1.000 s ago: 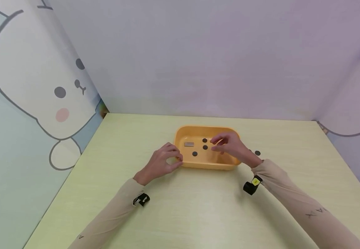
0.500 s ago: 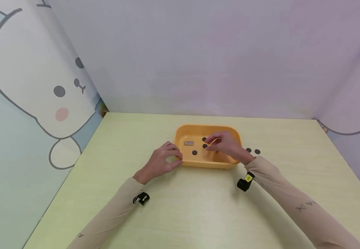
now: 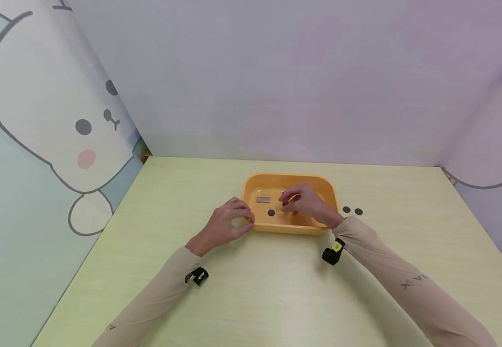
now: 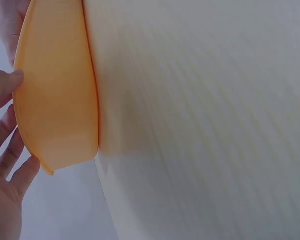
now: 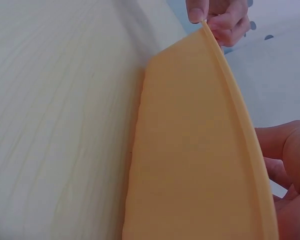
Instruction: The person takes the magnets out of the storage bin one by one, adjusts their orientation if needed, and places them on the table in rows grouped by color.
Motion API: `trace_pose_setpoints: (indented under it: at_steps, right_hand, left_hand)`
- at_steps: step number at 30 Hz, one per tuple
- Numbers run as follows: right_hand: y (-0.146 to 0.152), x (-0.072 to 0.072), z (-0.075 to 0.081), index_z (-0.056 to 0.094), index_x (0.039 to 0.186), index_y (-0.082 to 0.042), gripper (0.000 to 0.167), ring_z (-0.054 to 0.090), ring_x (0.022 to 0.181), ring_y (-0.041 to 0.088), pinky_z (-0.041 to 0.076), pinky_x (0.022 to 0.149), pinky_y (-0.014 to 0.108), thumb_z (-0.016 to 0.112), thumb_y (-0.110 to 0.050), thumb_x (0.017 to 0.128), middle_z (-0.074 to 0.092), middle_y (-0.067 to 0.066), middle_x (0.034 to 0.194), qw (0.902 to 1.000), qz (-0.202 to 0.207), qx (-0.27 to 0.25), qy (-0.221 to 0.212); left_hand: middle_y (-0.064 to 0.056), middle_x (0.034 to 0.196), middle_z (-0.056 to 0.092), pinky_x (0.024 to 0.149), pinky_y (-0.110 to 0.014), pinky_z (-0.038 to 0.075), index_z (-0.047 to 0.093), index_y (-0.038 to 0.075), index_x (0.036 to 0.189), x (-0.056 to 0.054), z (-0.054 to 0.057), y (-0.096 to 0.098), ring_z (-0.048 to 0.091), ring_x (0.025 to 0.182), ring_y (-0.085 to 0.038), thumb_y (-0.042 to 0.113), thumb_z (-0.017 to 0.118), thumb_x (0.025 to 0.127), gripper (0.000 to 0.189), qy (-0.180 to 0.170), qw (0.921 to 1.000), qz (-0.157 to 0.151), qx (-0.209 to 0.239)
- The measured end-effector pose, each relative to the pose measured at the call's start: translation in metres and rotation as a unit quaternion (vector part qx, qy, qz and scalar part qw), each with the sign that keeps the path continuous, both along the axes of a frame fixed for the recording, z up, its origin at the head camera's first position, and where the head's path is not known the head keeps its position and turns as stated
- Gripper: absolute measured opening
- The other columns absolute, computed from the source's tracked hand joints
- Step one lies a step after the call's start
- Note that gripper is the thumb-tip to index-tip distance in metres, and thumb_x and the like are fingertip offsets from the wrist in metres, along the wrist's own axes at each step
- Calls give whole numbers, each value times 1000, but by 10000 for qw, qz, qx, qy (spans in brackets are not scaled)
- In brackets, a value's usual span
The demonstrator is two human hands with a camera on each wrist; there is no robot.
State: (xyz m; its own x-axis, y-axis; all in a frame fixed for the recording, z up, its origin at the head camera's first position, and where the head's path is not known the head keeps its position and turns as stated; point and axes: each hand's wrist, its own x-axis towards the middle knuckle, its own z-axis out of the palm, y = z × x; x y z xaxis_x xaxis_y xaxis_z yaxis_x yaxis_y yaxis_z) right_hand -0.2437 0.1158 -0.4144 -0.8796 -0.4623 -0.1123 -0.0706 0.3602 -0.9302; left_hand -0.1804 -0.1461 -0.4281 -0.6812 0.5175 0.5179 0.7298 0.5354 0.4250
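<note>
A shallow orange tray (image 3: pixel 289 230) rests on the table. My left hand (image 3: pixel 229 224) holds its near left corner, thumb outside and fingers over the rim, as the left wrist view also shows. Inside the tray, my right hand (image 3: pixel 307 203) has thumb and forefinger on either side of a small dark disc (image 3: pixel 285 203); a gap shows between the fingertips. Another dark disc (image 3: pixel 270 212) lies on the tray floor near the front, and a small grey rectangular piece (image 3: pixel 263 199) lies to the left. A further disc is almost covered by the right hand.
Two more dark discs, one near the tray (image 3: pixel 346 209) and one farther right (image 3: pixel 359 211), lie on the pale wooden table (image 3: pixel 277 289). A plain wall (image 3: pixel 294 96) stands behind the table, with patterned panels at both sides.
My right hand has moved left inside the tray and its fingers now come around a disc. The left hand stays on the corner. Both table discs have come fully into sight.
</note>
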Motion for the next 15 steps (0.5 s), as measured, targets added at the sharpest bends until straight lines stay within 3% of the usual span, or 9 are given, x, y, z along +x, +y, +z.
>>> trace_pose_setpoints:
  at_steps: [10,15]
  right_hand:
    - [-10,1,-3,66,101,10,21,60,75,36,53,65,41,69,6,81,62,26,98,9999,118,-45,63]
    - [-15,0,-7,66,99,10,20,59,73,33,53,65,38,70,6,80,63,25,97,9998,169,-72,74]
  left_hand:
    - [6,88,63,73,-29,48,70,18,82,-1,-1,0,53,90,-11,18,79,77,11,-30,10000,-32,38]
    - [7,89,62,74,-27,48,70,18,81,-1,0,0,52,91,-9,18,78,78,9,-78,10000,-28,12]
